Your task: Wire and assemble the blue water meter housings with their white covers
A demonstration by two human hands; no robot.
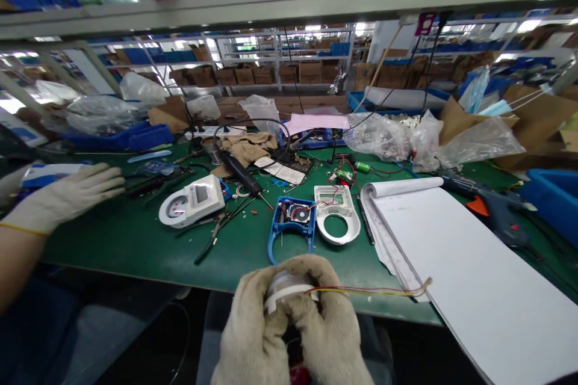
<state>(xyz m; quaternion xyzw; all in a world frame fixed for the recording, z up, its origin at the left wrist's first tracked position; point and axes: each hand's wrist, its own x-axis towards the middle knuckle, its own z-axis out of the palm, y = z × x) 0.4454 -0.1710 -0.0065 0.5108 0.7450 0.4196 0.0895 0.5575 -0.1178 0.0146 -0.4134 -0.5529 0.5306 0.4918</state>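
Both my hands wear knit gloves and meet low in the middle, just off the bench's front edge. My left hand (253, 334) and my right hand (327, 325) together grip a small round white part (283, 290). Thin red and yellow wires (374, 292) run from it to the right, over the corner of a white paper pad (460, 271). Just beyond my hands on the green bench (121, 240) lie an opened blue housing with electronics inside (291, 222) and a white front cover (338, 216).
Another person's gloved hand (67, 195) rests flat on the bench at far left. An assembled white meter (192, 201), a soldering iron (241, 174) and hand tools (212, 240) lie left of centre. A glue gun (492, 210), a blue bin (553, 198) and plastic bags (388, 135) are on the right.
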